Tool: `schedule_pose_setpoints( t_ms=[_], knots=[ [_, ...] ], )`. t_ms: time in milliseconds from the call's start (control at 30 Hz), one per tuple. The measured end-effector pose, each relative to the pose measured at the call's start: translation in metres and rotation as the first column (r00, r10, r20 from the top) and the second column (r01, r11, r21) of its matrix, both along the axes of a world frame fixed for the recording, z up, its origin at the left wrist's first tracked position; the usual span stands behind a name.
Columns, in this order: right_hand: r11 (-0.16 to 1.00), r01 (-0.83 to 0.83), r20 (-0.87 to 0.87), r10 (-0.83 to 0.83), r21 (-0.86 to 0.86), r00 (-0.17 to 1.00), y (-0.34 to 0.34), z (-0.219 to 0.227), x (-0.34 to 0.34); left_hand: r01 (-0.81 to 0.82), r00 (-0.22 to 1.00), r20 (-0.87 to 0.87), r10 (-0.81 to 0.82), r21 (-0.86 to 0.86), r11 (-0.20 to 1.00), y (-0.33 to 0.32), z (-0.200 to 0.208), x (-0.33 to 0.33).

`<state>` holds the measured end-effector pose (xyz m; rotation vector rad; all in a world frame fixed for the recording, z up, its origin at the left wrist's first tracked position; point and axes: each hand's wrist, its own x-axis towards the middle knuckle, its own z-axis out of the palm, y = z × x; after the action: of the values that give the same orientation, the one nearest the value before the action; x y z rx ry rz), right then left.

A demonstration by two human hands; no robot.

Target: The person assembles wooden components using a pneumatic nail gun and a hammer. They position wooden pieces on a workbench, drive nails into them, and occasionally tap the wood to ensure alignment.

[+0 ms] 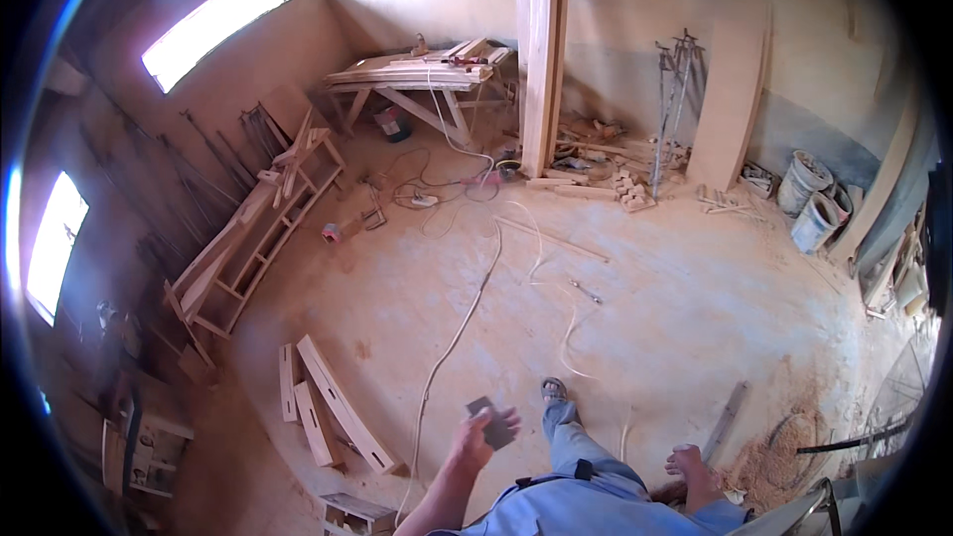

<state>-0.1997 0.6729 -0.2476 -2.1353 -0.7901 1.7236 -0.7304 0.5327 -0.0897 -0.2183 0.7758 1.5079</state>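
Note:
My left hand (pixel 478 434) is closed around a flat, dark grey rectangular piece (pixel 503 429) in front of my body. Its fingers show past the piece's right edge; what it is made of I cannot make out. Low on the right hangs my right hand (pixel 683 461), fingers curled in loosely, with nothing visible in them. Nearest to that hand, a narrow grey board (pixel 725 421) lies on the floor.
A pale hose (pixel 459 337) and a thin cord (pixel 568 333) snake across the dusty floor. Mortised timbers (pixel 342 402) lie at left, near a long wooden frame (pixel 260 248). Ahead stand a plank-laden workbench (pixel 397 79) and a tall post (pixel 541 60); buckets (pixel 816 218) and a sawdust heap (pixel 784 447) are right.

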Motion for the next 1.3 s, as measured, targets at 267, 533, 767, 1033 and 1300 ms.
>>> schedule_pose_setpoints(
  t_ms=[267,533,767,1033,1300],
  knots=[
    [0.981,-0.172,0.233,0.148,0.086,0.961,0.212,-0.07,-0.111,-0.383,0.924,-0.119,0.364,-0.321,0.866,-0.012,-0.06,-0.192],
    [0.877,-0.406,0.282,0.334,0.259,0.9,0.46,0.028,-0.409,-0.519,0.796,0.16,0.583,-0.314,0.795,-0.03,-0.179,-0.261],
    [0.898,-0.416,0.275,0.368,0.141,0.888,0.528,-0.018,-0.495,-0.479,0.861,-0.081,0.502,-0.461,0.747,0.133,-0.179,-0.474],
    [0.744,-0.644,0.4,0.653,-0.179,0.643,0.491,0.052,-0.646,-0.566,0.77,-0.503,0.392,-0.255,0.784,0.422,-0.059,-0.769],
    [0.168,-0.921,0.521,0.853,-0.35,-0.043,0.619,-0.048,-0.769,-0.376,0.767,-0.611,0.196,-0.181,0.909,0.55,-0.05,-0.855]
  ],
)
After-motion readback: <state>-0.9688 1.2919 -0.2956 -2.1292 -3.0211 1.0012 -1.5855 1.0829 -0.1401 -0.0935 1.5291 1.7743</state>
